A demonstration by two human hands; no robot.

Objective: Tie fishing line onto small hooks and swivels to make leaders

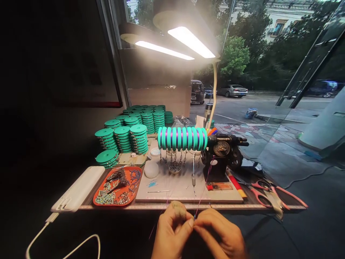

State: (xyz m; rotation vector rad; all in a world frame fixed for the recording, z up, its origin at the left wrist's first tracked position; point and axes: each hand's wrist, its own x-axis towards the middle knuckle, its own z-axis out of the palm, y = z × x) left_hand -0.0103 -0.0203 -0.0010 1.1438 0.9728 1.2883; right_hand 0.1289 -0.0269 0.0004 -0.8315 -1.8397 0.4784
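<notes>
My left hand [172,230] and my right hand [218,233] meet at the near edge of the work board [188,190], fingertips pinched together on a thin purple line [202,194]. That line runs up to the black winding machine [222,153]. A row of teal spools [182,138] sits on the machine's spindle, with small hooks and sinkers hanging beneath. What sits right at my fingertips is too small to name.
Stacks of teal spools [132,133] stand at the back left. A red tray [118,187] holds small tubes and metal parts. A white power bank [78,194] lies at left, red-handled scissors [266,194] at right. A desk lamp [188,39] glows overhead.
</notes>
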